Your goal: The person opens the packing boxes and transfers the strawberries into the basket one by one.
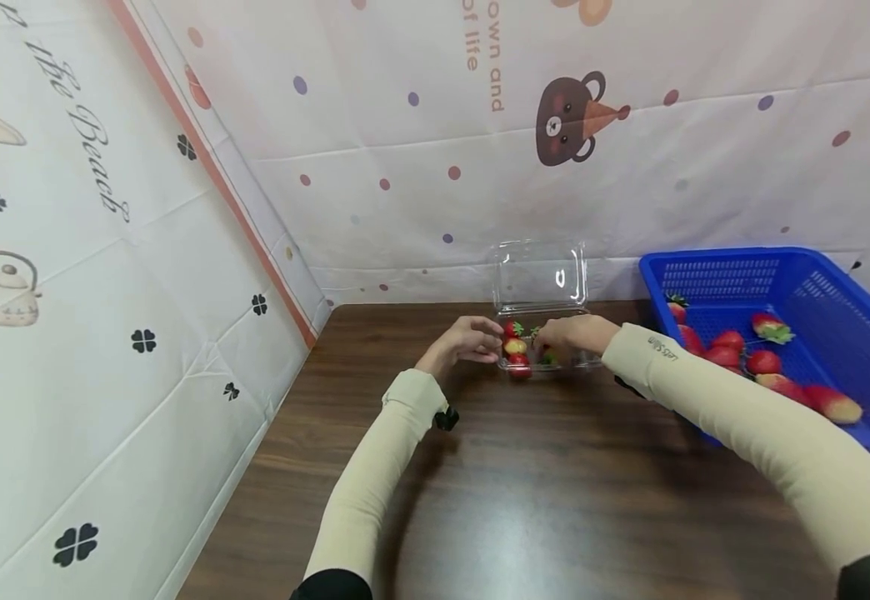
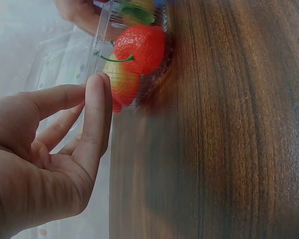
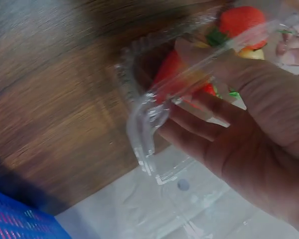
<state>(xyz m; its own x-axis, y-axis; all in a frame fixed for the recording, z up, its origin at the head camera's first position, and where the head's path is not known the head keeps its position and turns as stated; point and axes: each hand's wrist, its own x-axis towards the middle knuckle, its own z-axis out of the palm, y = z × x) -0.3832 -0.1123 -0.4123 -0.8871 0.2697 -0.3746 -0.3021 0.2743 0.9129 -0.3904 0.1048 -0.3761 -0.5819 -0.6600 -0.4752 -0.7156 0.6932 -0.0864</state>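
Note:
A clear plastic clamshell box (image 1: pixel 583 364) stands at the back of the table with its lid (image 1: pixel 528 279) raised against the wall. Several strawberries, red (image 1: pixel 519 365) and pale yellow-red (image 1: pixel 514 345), lie in its left part. My right hand (image 1: pixel 573 333) reaches inside and holds a red strawberry (image 3: pixel 169 72) between thumb and fingers, low in the box's right part. At the box's left edge is my left hand (image 1: pixel 465 340), fingers extended. Its fingertips (image 2: pixel 95 84) come up to the clear rim in the left wrist view; whether they press on it is hard to tell.
To the right stands a blue basket (image 1: pixel 840 292) with slotted walls, several strawberries (image 1: pixel 765 362) lying in it. The brown wooden table (image 1: pixel 495 483) stretches in front of the box. Printed sheeting (image 1: pixel 405 225) covers the walls behind and to the left.

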